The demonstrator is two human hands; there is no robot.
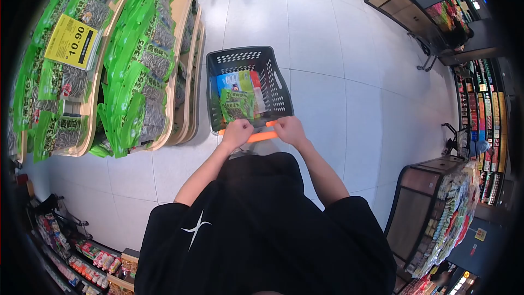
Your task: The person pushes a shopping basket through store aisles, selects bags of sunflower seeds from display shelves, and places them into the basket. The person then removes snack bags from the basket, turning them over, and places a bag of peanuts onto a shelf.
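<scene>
Tiled floor point(316, 38) bears a basket point(280, 101) beside bag-laden shelves point(184, 22), left fingers point(246, 125) and right fingers point(280, 127) clenching its handle point(263, 136).

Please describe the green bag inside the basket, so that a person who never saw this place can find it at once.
Just right of the wooden display rack, a dark, perforated basket shows against the pale floor. Inside, near its orange handle, lies the green bag. Unlike the blue, green and red packaging beyond it, it has a greyish lower part.
</scene>
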